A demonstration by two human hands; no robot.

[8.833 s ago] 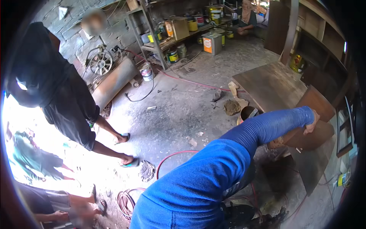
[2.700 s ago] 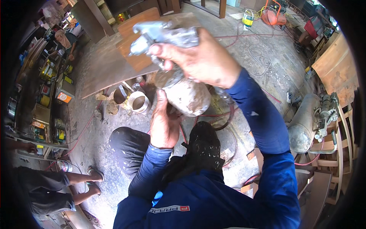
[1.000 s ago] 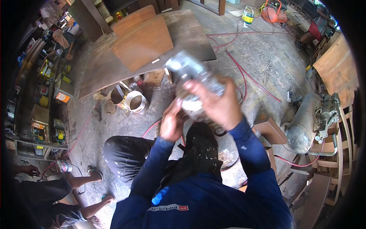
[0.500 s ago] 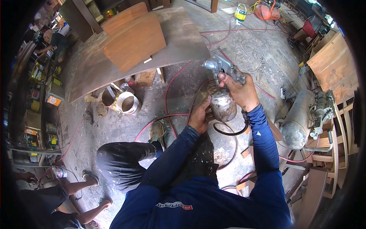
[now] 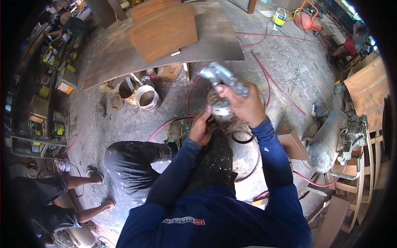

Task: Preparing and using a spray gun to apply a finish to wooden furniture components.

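Observation:
A metal paint spray gun (image 5: 226, 79) with a stained round cup (image 5: 224, 110) under it is held up in front of my body, a little blurred by motion. My right hand (image 5: 245, 103) is wrapped round the gun's handle, its thumb lying along the back. Against the cup's left side my left hand (image 5: 201, 128) is closed, thumb on the near face and the other fingers mostly hidden behind it. A dark hose (image 5: 244, 137) loops below the cup, next to my right forearm.
Wooden panels (image 5: 163, 33) lie on a large dark board (image 5: 219, 45) ahead. Buckets (image 5: 148, 98) stand under its near edge. Red hoses (image 5: 269, 80) cross the floor. A metal tank (image 5: 324, 144) is at right, paint cans (image 5: 66, 87) at left. Another person's legs (image 5: 84, 194) are at lower left.
The spray gun and both my hands have shifted left and tilted slightly, still together. My view has turned, so the board and buckets sit further right.

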